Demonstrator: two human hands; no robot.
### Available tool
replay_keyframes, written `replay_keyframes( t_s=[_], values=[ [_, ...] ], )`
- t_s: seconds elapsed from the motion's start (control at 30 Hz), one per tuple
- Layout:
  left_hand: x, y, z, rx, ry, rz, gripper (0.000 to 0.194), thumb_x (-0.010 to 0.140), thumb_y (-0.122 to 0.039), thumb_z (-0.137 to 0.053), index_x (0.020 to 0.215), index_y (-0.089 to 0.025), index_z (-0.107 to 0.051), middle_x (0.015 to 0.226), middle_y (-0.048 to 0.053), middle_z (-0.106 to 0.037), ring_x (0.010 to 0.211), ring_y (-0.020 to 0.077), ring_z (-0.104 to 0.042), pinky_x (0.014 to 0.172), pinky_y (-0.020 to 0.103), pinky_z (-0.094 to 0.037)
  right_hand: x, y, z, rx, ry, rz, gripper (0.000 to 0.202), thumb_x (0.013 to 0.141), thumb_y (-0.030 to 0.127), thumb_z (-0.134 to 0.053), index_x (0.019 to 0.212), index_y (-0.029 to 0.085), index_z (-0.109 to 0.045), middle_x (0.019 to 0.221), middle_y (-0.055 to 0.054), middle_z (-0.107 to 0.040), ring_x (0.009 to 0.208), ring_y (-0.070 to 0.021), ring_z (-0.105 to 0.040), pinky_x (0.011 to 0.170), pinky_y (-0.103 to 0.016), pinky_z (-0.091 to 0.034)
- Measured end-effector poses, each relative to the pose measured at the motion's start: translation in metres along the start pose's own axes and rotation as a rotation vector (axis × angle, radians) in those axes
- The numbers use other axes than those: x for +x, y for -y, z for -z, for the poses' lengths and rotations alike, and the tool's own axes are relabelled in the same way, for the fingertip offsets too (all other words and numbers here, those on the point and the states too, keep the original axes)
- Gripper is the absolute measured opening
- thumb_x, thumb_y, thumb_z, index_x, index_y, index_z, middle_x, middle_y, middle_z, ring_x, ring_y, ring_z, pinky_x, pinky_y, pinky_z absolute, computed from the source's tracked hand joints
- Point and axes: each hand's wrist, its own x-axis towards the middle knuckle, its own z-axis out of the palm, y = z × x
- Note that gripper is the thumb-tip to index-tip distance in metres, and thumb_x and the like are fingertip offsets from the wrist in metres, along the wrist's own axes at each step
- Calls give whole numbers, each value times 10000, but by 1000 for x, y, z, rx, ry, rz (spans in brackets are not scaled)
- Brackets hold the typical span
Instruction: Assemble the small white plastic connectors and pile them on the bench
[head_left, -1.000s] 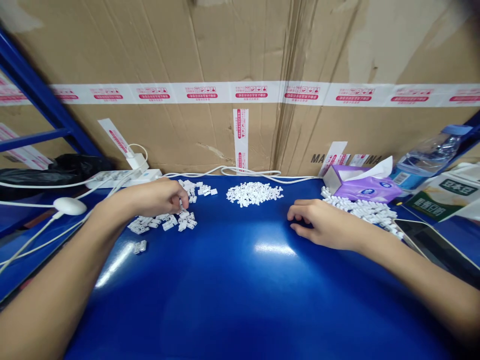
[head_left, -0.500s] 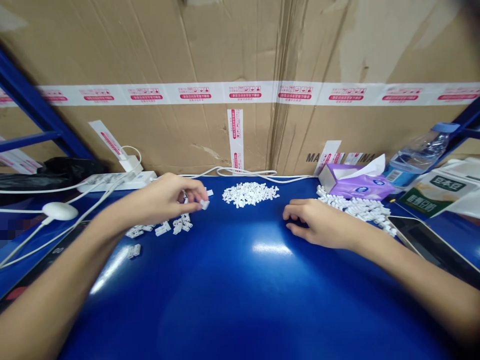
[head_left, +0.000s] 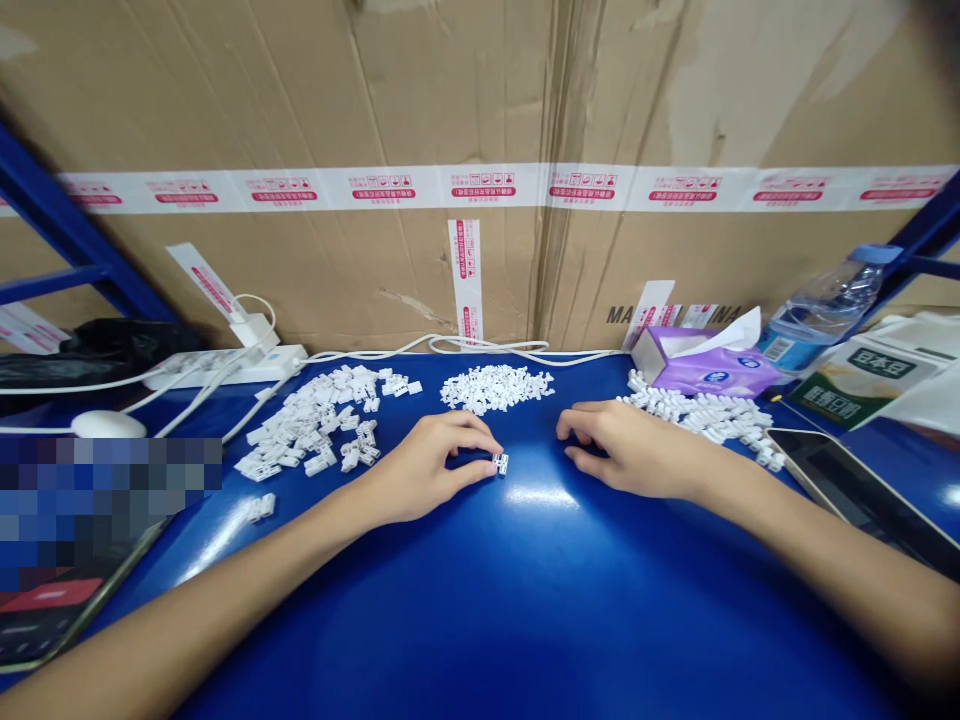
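Observation:
My left hand pinches a small white plastic connector piece between thumb and fingertips, at the middle of the blue table. Across from it, my right hand rests on its side with loosely bent fingers. A gap shows between its thumb and forefinger, and I see nothing in it. Behind my left forearm lies a spread heap of similar white plastic pieces. A pile of smaller white parts sits beyond both hands. More white pieces lie behind my right wrist.
A purple tissue pack, a water bottle and a green-and-white carton stand at the right, near a phone. White cables and a power strip run along the cardboard. Another device lies at left.
My left hand has moved right and nearer with the white connector piece, from the left heap to the table's middle. My right hand has hardly moved.

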Motion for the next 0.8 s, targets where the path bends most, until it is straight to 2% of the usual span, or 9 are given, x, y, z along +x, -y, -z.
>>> replay_keyframes(
  t_s=[0.13,0.23,0.37,0.57,0.7,0.8],
  values=[
    [0,-1,-2,11,-5,-10,183,937,-292,-680,1083,-236,-774,1100,66,-716,989,213,-668,878,362,-524,0,-1,0,6,-1,4,86,914,179,-569,986,199,-611,947,-59,-666,764,-175,-605,686,-287,-414],
    [0,1,-2,-11,-11,13,241,902,-316,-719,1124,-228,-753,1123,73,-707,975,217,-669,823,348,-539,0,-1,0,3,2,10,88,914,180,-567,990,199,-608,952,-59,-667,763,-173,-603,685,-285,-415],
    [-1,3,-2,2,-17,-1,134,880,-274,-735,999,-232,-782,1108,53,-701,982,207,-670,841,340,-532,0,0,-1,0,-4,7,92,917,180,-557,997,202,-598,961,-56,-672,773,-172,-605,693,-283,-414],
    [-2,0,-4,9,-36,-9,114,903,-246,-711,988,-237,-786,1067,32,-698,956,183,-671,892,337,-513,1,1,-4,32,-29,25,119,908,175,-561,1015,200,-609,931,-46,-678,753,-163,-598,671,-271,-391],
    [-1,-2,-6,8,-41,-3,105,904,-246,-709,975,-235,-785,1060,29,-698,949,182,-669,896,339,-510,6,-4,-8,39,-92,-28,92,902,186,-569,954,195,-645,800,-19,-657,663,-149,-563,617,-264,-370],
    [-1,-2,-7,4,-45,8,103,902,-252,-707,966,-237,-787,1051,28,-699,941,183,-669,885,336,-508,13,-11,-11,36,-168,-81,176,918,178,-543,1026,169,-682,792,-37,-668,667,-159,-581,637,-269,-405]
  ],
)
